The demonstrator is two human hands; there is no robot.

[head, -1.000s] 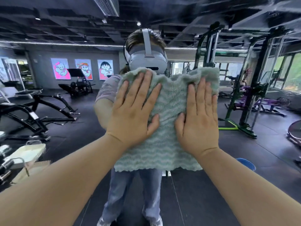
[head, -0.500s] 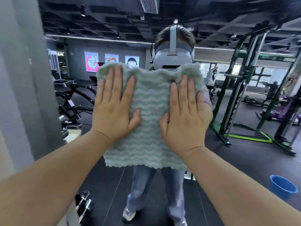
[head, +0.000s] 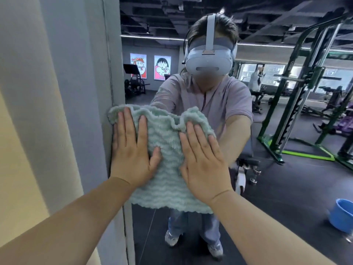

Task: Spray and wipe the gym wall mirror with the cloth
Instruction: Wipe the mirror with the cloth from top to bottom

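A pale green wavy-textured cloth point(head: 166, 169) lies flat against the wall mirror point(head: 286, 178), at the mirror's left edge. My left hand point(head: 131, 152) presses on the cloth's left part with straight fingers, its outer fingers over the mirror's edge. My right hand point(head: 202, 161) presses flat on the cloth's right part, and the cloth's top right corner is bunched above those fingers. The mirror reflects me wearing a headset. No spray bottle is in view.
A grey wall pillar point(head: 76, 111) borders the mirror on the left, with a cream wall point(head: 17, 150) beside it. The mirror reflects a blue bucket point(head: 342, 217) at the lower right, a green-framed rack point(head: 298, 104), dumbbells and dark floor.
Both hands have slid the cloth left and down across the mirror to its left edge. The cloth's top right corner has bunched up, and the reflected headset is uncovered.
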